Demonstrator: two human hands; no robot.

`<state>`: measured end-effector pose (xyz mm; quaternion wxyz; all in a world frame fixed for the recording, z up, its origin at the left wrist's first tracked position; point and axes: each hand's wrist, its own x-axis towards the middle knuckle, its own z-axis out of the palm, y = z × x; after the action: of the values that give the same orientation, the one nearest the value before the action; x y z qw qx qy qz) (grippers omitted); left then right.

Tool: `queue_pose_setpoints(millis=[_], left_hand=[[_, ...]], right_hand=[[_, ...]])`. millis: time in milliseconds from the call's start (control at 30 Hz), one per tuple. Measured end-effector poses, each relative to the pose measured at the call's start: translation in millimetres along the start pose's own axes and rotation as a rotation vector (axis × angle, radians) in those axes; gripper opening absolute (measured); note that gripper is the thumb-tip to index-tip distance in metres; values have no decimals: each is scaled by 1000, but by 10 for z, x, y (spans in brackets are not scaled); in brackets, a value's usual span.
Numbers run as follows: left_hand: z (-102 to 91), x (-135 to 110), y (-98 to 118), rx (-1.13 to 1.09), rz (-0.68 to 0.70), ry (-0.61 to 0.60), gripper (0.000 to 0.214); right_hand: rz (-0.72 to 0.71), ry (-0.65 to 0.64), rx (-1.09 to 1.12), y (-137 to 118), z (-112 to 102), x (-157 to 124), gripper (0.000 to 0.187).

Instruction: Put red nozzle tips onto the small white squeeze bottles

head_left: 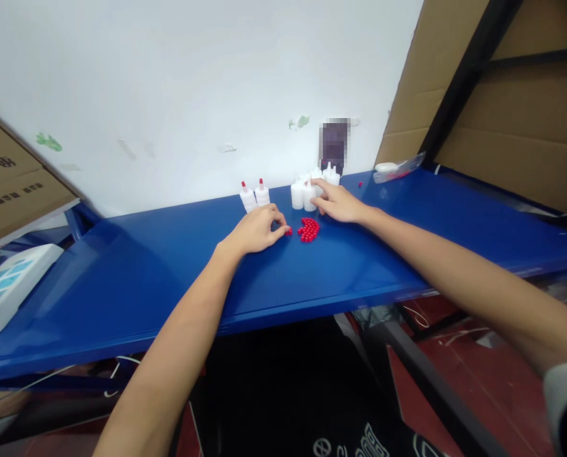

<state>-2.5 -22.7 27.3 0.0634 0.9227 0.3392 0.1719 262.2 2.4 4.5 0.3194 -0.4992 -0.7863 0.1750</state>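
My left hand [260, 228] rests low over the blue table, thumb and fingertips closed on a small red cap [288, 231]. Just right of it lies a loose pile of red caps [309, 230]. My right hand [339, 202] has its thumb and index finger around a white squeeze bottle [309, 198], at the front of a cluster of white bottles [297, 195] that stand uncapped. Behind my left hand are two bottles with red tips, a left one [248, 198] and a right one [262, 193]; my hand partly hides their lower parts.
A white wall [179, 95] rises behind the blue table [169, 266]. A pixelated dark object [333, 145] leans there. One stray red cap [360, 184] and a clear plastic bag [400, 170] lie at right. A white device with blue panels [12, 285] sits left, below a cardboard box [17, 184].
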Motion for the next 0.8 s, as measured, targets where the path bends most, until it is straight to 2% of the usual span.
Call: queue_pose_setpoints(millis=[167, 300, 400, 567, 800], left_hand=[[11, -7, 5, 75, -123, 51, 35], [53, -13, 2, 141, -226, -69, 51], [93, 1, 12, 192, -208, -114, 52], [129, 41, 37, 238, -166, -132, 44], [141, 75, 62, 244, -169, -148, 46]], right_hand=[[1, 2, -1, -15, -1, -4, 55], [11, 6, 8, -23, 0, -5, 54], [11, 8, 0, -22, 1, -4, 53], [-4, 5, -8, -1, 7, -1, 53], [0, 6, -26, -13, 10, 2, 53]])
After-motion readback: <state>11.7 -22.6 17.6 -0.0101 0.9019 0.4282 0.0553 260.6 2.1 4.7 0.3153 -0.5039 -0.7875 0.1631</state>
